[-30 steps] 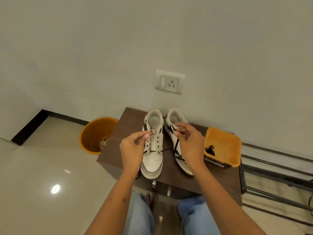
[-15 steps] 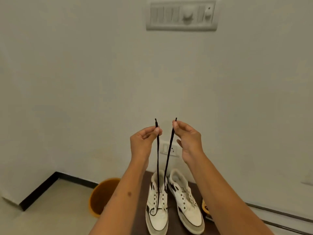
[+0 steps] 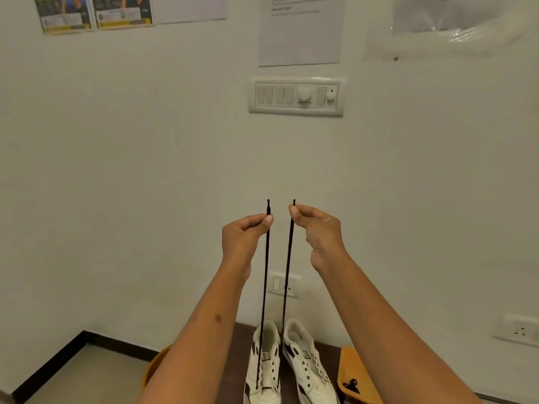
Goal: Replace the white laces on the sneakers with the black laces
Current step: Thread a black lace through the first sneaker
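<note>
Left hand: the left hand [image 3: 243, 239] is raised before the wall; thumb and forefinger pinch one end of the black lace [image 3: 264, 284] just under its tip, the other fingers curled in.
Right hand: the right hand [image 3: 319, 233] is level with it, at 3 o'clock from the left and near it; it pinches the other end the same way.
Lace: both strands hang taut and nearly parallel from the hands down to 6 o'clock; they enter the lowest eyelets of the left shoe [image 3: 264, 371]; the tips stand about even, so I judge the ends are being matched for length.
Shoes: both sit side by side on the dark table [image 3: 239, 345]; the right shoe [image 3: 309, 365] shows bare eyelets, no lace of either colour.
Spare lace: a dark bundle, likely the second black lace, lies in the orange tray [image 3: 350, 371] at 3 o'clock from the shoes.
Bin: the orange bin [image 3: 154, 368] shows at 9 o'clock of the table.
Progress: white laces are out of both shoes; the black one has only its first row done; the rest of this shoe and all of the other remain.
Change: against half a second ago the hands sit a little lower and the view tilts higher, showing the switch panel [image 3: 296, 96] and papers [image 3: 300, 30] above; a second ago the hands were down at the shoe.
</note>
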`<control>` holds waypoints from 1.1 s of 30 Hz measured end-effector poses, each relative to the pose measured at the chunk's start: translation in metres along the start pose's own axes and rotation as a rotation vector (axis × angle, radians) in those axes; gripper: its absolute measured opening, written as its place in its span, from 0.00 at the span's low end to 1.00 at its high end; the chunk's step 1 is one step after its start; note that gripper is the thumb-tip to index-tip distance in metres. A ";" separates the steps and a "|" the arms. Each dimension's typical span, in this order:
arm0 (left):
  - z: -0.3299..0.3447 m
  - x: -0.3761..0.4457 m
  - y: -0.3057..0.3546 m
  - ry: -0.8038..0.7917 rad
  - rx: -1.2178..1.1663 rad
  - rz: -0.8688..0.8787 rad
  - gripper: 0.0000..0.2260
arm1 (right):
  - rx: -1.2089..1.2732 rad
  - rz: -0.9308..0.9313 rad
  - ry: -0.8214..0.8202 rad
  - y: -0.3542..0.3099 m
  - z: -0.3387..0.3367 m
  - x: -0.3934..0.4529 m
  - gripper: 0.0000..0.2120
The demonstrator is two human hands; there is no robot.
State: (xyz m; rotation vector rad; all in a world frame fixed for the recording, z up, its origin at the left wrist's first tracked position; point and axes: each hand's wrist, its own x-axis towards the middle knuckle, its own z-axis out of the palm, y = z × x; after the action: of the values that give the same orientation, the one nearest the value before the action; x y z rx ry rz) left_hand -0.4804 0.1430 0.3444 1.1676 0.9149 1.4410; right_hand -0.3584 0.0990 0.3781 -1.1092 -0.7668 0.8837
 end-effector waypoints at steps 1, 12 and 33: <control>-0.001 0.000 0.000 0.004 0.002 0.003 0.08 | 0.005 -0.001 0.002 0.000 -0.001 0.000 0.07; -0.064 -0.003 -0.037 -0.141 0.824 -0.204 0.01 | -1.249 -0.325 0.143 0.026 -0.072 0.015 0.05; -0.105 -0.031 -0.365 0.013 1.080 -0.496 0.07 | -1.077 0.141 -0.286 0.390 -0.135 0.006 0.06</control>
State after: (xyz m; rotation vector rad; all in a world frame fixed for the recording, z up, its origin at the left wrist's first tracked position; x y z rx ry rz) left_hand -0.4929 0.1858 -0.0337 1.5017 1.9405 0.4908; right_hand -0.3192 0.1240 -0.0321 -2.0124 -1.4991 0.7401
